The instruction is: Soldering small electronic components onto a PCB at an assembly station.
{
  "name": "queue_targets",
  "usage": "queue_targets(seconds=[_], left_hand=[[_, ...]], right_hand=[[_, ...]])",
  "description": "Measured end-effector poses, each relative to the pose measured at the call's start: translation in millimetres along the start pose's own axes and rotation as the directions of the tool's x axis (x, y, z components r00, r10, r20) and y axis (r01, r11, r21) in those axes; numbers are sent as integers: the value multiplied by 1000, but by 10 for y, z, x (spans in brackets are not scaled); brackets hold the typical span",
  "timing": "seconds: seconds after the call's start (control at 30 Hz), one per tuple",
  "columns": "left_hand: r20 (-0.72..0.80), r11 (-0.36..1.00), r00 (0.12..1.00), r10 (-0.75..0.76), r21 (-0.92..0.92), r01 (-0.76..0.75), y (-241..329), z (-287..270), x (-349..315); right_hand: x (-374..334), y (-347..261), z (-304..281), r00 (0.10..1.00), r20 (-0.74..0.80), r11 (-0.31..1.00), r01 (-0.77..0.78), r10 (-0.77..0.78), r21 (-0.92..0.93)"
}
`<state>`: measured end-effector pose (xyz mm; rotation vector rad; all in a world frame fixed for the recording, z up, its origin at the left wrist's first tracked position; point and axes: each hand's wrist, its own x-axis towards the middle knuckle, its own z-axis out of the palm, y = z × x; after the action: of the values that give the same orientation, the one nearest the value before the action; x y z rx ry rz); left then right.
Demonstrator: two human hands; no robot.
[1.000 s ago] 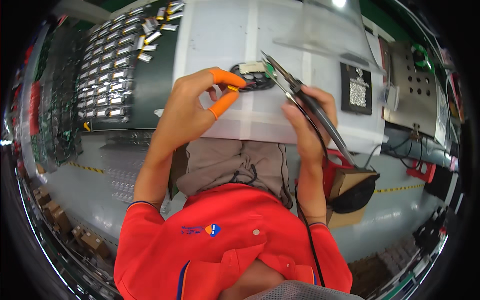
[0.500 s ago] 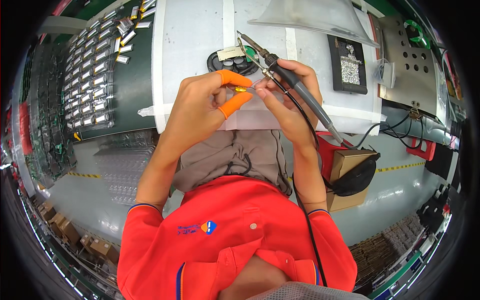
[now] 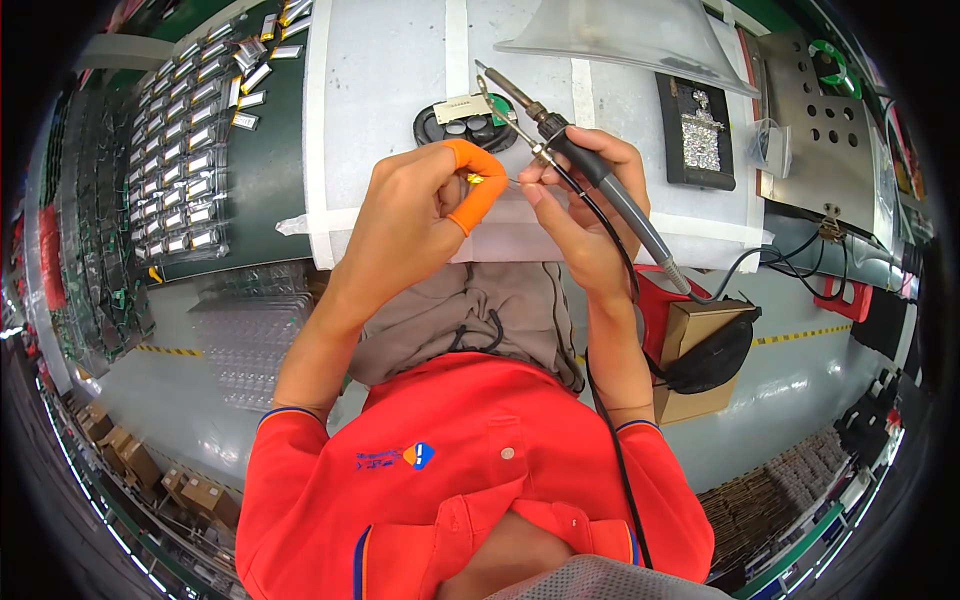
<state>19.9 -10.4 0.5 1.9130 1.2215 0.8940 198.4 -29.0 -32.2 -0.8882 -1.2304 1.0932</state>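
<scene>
My left hand (image 3: 425,205), orange finger cots on thumb and index finger, is closed with those tips pressed together. A small yellow part (image 3: 473,179) is tucked in its fingers, mostly hidden; its kind is unclear. From the pinch a thin wire (image 3: 514,181) runs to my right hand (image 3: 590,210), whose thumb and fingertip are pinched at its other end. That same hand carries a soldering iron (image 3: 605,180) with a slim metal tube and black cable alongside, tips pointing up and away. Behind the hands lies a black oval holder (image 3: 428,128) with a pale plate and a green piece on it.
Rows of silver pouch batteries (image 3: 190,160) fill the left, some loose at the back. A black tray of silvery bits (image 3: 700,140) sits right, near a perforated metal box (image 3: 815,130). A clear shield (image 3: 630,40) overhangs the back. The iron's cable (image 3: 745,262) trails right.
My left thumb and index tips, apart before, have come together around the wire. My right hand and the soldering iron have shifted slightly right, widening the gap between the hands.
</scene>
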Motion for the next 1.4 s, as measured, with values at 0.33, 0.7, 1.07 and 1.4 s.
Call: queue_targets(seconds=[0.33, 0.7, 1.07, 1.4], left_hand=[[22, 955, 986, -163, -246, 163, 38, 17, 8], [45, 998, 997, -55, 9, 54, 23, -6, 27], [158, 973, 982, -100, -190, 129, 77, -62, 31], [-33, 977, 999, -39, 209, 45, -74, -238, 352]], right_hand=[[19, -48, 29, 997, 23, 997, -76, 77, -15], [25, -40, 25, 999, 20, 999, -48, 48, 7], [7, -34, 27, 998, -22, 998, -59, 59, 13], [117, -83, -24, 932, -358, 997, -69, 54, -30]])
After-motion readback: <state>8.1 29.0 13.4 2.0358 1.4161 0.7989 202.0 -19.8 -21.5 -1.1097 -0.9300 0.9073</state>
